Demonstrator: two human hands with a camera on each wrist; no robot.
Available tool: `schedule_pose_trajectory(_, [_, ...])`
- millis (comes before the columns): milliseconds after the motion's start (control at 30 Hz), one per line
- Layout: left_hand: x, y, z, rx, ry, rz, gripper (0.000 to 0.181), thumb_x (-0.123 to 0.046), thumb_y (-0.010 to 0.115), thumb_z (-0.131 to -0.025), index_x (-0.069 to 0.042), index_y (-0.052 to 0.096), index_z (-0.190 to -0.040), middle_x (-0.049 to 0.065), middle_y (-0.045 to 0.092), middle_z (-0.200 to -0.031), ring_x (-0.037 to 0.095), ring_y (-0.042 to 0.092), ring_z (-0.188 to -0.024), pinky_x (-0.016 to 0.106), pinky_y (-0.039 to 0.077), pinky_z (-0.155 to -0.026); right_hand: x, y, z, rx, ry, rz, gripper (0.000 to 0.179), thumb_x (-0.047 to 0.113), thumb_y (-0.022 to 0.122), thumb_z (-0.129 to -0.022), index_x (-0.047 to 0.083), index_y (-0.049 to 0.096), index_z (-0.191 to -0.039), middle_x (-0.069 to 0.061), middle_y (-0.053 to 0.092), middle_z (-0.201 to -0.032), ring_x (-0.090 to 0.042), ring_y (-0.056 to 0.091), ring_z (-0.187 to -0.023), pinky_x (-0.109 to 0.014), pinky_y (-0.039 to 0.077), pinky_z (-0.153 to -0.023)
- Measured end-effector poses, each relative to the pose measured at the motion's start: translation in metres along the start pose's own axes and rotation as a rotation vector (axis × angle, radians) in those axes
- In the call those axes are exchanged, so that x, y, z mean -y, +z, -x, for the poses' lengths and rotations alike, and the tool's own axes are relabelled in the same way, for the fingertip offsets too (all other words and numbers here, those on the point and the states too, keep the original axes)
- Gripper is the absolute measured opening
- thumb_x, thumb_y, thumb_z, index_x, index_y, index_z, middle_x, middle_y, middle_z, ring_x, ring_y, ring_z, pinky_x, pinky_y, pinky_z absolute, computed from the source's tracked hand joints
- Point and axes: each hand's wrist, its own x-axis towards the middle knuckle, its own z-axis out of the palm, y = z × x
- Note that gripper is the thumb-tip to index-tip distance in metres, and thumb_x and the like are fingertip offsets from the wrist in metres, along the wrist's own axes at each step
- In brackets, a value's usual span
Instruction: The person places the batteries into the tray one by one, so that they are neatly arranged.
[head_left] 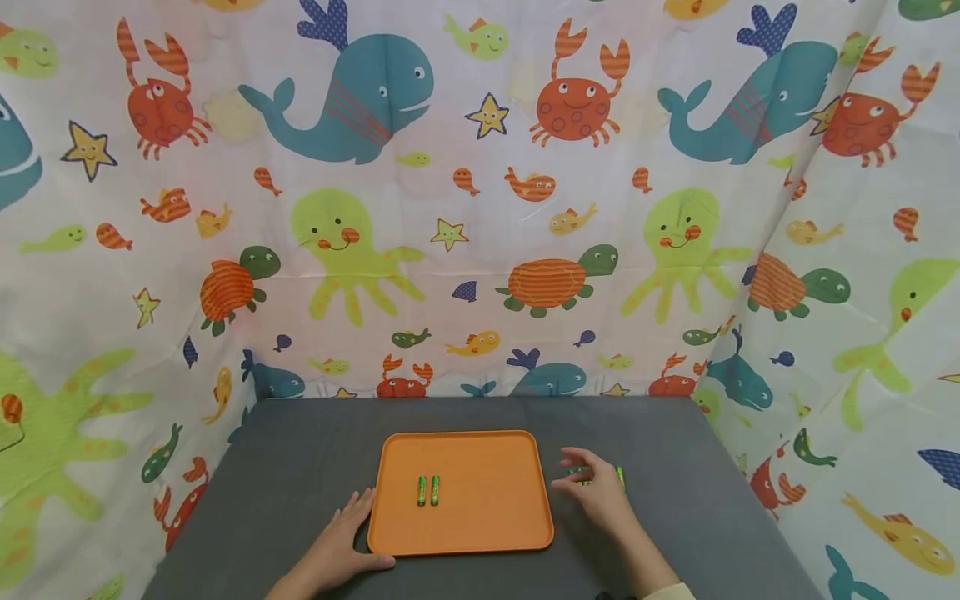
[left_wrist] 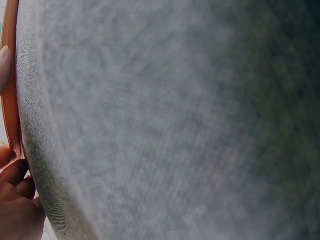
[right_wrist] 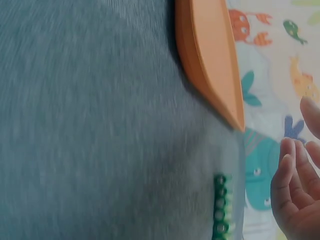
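Two green batteries, one [head_left: 422, 491] beside the other [head_left: 435, 491], lie parallel on the left half of an orange tray [head_left: 487, 508]. My left hand [head_left: 337, 542] spans the tray's near left corner, its thumb by the front edge and its fingers against the left side. In the left wrist view, some of those fingers [left_wrist: 17, 180] show beside the tray wall [left_wrist: 9, 115]. My right hand [head_left: 600, 492] hovers right of the tray with bent, parted fingers and nothing between them. Beneath and behind it is a row of green batteries [right_wrist: 221, 205], partly hidden in the head view.
The tray rests on a dark grey tabletop [head_left: 315, 442]. A white curtain [head_left: 465, 275] printed with sea animals hangs behind the table and along both sides.
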Motion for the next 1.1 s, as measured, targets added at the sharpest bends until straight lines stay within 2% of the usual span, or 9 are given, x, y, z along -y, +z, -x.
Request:
schedule_pose_trajectory(200, [0.001, 0.001, 0.0, 0.005, -0.012, 0.002, 0.123, -0.061, 0.085, -0.069, -0.008, 0.025, -0.161, 0.019, 0.024, -0.166, 0.045, 0.013, -0.154, 0.07, 0.01, -0.12, -0.009, -0.021, -0.001, -0.045, 0.017, 0.044, 0.056, 0.017, 0.088, -0.079, 0.012, 0.066, -0.131, -0.019, 0.069, -0.122, -0.018, 0.073, -0.087, -0.025, 0.059, -0.068])
schedule_pose_trajectory(400, [0.002, 0.0, -0.002, 0.006, 0.001, 0.006, 0.121, -0.062, 0.084, -0.071, -0.008, 0.024, -0.161, 0.02, 0.024, -0.166, 0.045, 0.013, -0.154, 0.07, 0.01, -0.12, -0.018, -0.045, -0.005, -0.029, 0.06, 0.136, 0.074, 0.016, 0.089, -0.078, 0.011, 0.055, -0.144, -0.023, 0.061, -0.134, -0.016, 0.073, -0.082, -0.029, 0.056, -0.065])
schedule_pose_trajectory(633, [0.002, -0.002, -0.003, -0.002, 0.0, -0.009, 0.123, -0.063, 0.085, -0.069, -0.01, 0.025, -0.162, 0.018, 0.024, -0.166, 0.044, 0.013, -0.154, 0.07, 0.01, -0.12, -0.039, -0.069, -0.005, -0.036, 0.082, 0.196, 0.076, 0.017, 0.089, -0.077, 0.01, 0.055, -0.145, -0.022, 0.071, -0.106, -0.015, 0.07, -0.079, -0.03, 0.052, -0.061])
schedule_pose_trajectory(733, [0.001, -0.002, -0.003, -0.001, 0.003, -0.011, 0.122, -0.063, 0.085, -0.069, -0.01, 0.025, -0.162, 0.017, 0.024, -0.166, 0.044, 0.013, -0.154, 0.07, 0.01, -0.12, -0.052, -0.077, -0.005, -0.037, 0.101, 0.213, 0.077, 0.017, 0.089, -0.076, 0.009, 0.054, -0.145, -0.023, 0.068, -0.121, -0.014, 0.069, -0.077, -0.029, 0.052, -0.061])
schedule_pose_trajectory(867, [0.0, -0.001, -0.001, 0.002, 0.008, -0.008, 0.121, -0.062, 0.084, -0.07, -0.009, 0.025, -0.161, 0.018, 0.024, -0.166, 0.045, 0.013, -0.154, 0.07, 0.011, -0.12, -0.066, -0.085, -0.007, -0.009, 0.112, 0.24, 0.079, 0.016, 0.09, -0.075, 0.007, 0.054, -0.144, -0.026, 0.051, -0.146, -0.014, 0.069, -0.075, -0.029, 0.052, -0.061])
schedule_pose_trajectory(1100, [0.003, 0.001, -0.002, -0.001, 0.019, -0.005, 0.121, -0.062, 0.084, -0.071, -0.007, 0.025, -0.161, 0.02, 0.024, -0.166, 0.045, 0.014, -0.154, 0.07, 0.011, -0.12, -0.079, -0.087, -0.014, 0.053, 0.145, 0.208, 0.08, 0.016, 0.09, -0.074, 0.008, 0.055, -0.145, -0.025, 0.052, -0.145, -0.018, 0.059, -0.064, -0.032, 0.046, -0.057])
